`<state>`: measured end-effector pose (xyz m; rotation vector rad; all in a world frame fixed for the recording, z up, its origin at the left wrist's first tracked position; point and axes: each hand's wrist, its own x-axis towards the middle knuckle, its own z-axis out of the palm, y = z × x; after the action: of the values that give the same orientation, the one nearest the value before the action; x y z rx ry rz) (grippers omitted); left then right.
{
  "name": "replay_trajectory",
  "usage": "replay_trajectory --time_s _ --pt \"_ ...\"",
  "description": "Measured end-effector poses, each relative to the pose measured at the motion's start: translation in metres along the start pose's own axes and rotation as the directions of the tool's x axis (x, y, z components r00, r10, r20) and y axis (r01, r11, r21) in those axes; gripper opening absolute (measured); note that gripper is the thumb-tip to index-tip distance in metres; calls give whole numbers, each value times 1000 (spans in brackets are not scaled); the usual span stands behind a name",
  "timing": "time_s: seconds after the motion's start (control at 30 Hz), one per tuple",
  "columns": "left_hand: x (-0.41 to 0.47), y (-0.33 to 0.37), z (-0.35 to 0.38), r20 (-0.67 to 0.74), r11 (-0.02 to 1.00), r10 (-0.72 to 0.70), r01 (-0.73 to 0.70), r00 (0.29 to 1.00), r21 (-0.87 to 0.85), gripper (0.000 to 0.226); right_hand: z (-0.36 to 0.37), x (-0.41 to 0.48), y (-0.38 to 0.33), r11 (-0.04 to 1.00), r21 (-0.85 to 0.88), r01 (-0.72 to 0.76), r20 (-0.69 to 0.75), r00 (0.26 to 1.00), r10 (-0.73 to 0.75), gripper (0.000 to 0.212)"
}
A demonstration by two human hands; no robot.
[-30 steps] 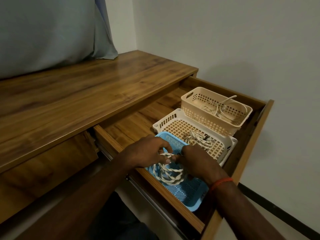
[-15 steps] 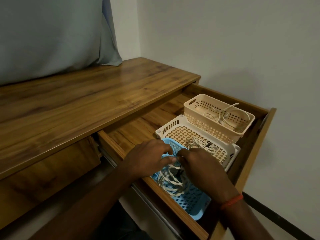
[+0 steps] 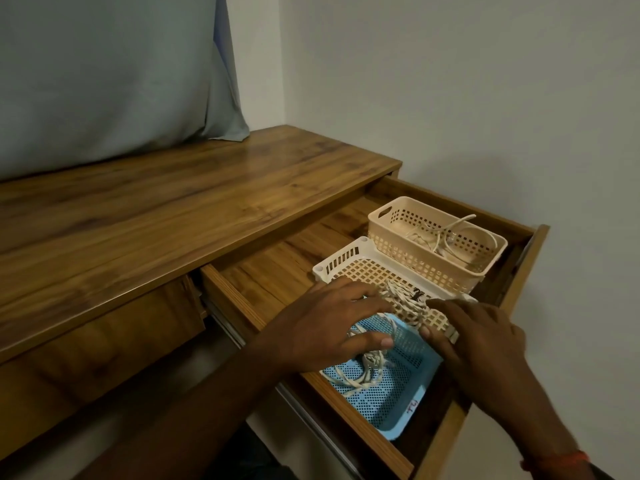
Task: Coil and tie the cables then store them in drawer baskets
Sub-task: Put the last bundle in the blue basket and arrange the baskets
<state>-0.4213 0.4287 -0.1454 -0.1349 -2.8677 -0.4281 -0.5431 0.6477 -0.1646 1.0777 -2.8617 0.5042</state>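
Note:
A coiled, twisted white cable [image 3: 367, 370] lies in the blue basket [image 3: 398, 405] at the near end of the open drawer [image 3: 277, 268]. My left hand [image 3: 325, 327] hovers just above it with fingers spread and loose, thumb close to the coil, gripping nothing. My right hand [image 3: 481, 348] is to the right, fingers relaxed over the near corner of the white basket [image 3: 341, 263]. A second coiled cable [image 3: 403, 299] sits in that white basket. The beige basket [image 3: 398, 216] behind holds a thin white cable [image 3: 446, 237].
The wooden desk top [image 3: 173, 209] stretches left of the drawer, with a grey curtain [image 3: 114, 74] hanging onto its back edge. A white wall [image 3: 485, 98] runs close along the drawer's right side. Bare drawer floor lies left of the baskets.
Both hands held the coil together over the blue basket; now they have let go and moved apart, and the coil lies in the basket.

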Motion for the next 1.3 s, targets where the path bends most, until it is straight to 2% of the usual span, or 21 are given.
replay_trajectory --time_s 0.07,0.17,0.27,0.37,0.43,0.5,0.6,0.67,0.73,0.8,0.93,1.03,1.17,1.3 --pt "-1 1 -1 0 1000 2 -2 1000 -10 59 5 -5 0 998 18 59 71 996 -60 75" --pt "-2 1 -3 23 1000 3 -3 1000 4 67 8 -5 -4 972 28 235 162 958 -236 73" --pt "-3 1 -5 203 1000 -24 20 979 20 80 4 -1 -15 932 33 360 269 895 -355 66" --pt "-5 3 -6 362 999 -33 35 931 0 80 -1 1 -27 907 49 419 360 839 -408 52" --pt "-8 2 -4 412 998 -44 58 910 -21 81 1 2 -27 893 76 443 349 827 -440 42" --pt "-10 0 -3 390 998 -18 39 921 -45 85 5 2 -22 886 135 444 254 848 -464 38" --pt "-13 -1 -4 299 998 59 -46 952 -50 91 14 1 -8 906 126 405 -12 914 -407 40" --pt "-14 -1 -6 311 998 54 -65 949 25 92 18 2 -2 941 99 322 -138 941 -308 39" --pt "-15 -1 -5 293 987 82 -118 952 107 77 21 4 -2 961 115 252 -157 960 -232 44" --pt "-17 -4 -2 277 976 98 -147 956 160 64 23 7 -6 966 101 237 -136 965 -222 52" --pt "-23 -17 5 296 986 26 -73 955 151 84 24 10 -11 967 151 205 -152 971 -182 56" --pt "-26 -25 6 319 987 22 -72 947 145 98 28 16 -15 954 233 188 -192 971 -144 57" --pt "-30 -31 2 318 982 -26 -35 948 186 91 31 28 -27 864 462 201 -320 946 -49 48" --pt "-32 -36 0 269 946 -71 -20 960 323 86 31 47 -40 681 704 199 -355 930 96 35"
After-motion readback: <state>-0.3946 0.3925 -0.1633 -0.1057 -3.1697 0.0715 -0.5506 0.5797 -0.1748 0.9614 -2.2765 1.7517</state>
